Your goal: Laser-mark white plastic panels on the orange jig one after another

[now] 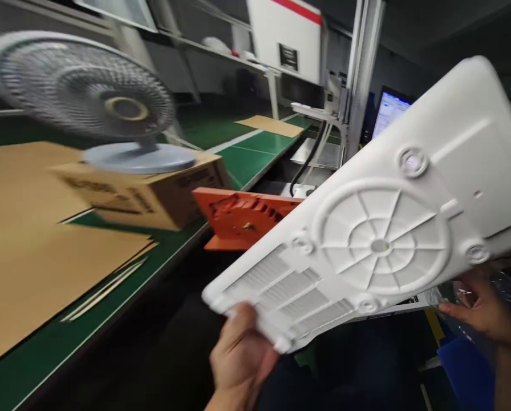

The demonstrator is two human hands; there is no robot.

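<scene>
A long green-topped counter ran away to the left, carrying wide, flat tan cardboard sheets. Closer to the viewer, a white molded plastic panel was held tilted in the air, clear of the counter, across the right of the view. Its underside faced up, showing a round ribbed pattern, rows of vent slots and raised screw bosses. The left hand had a clenched grip on the panel's lower corner. The right hand was at the panel's lower edge, beside a clear plastic bag; whether that grip was clenched could not be told. On the counter, a blurred grey desk fan stood on a cardboard box. An orange plastic fixture sat just past the panel, and a lit monitor showed behind it.
</scene>
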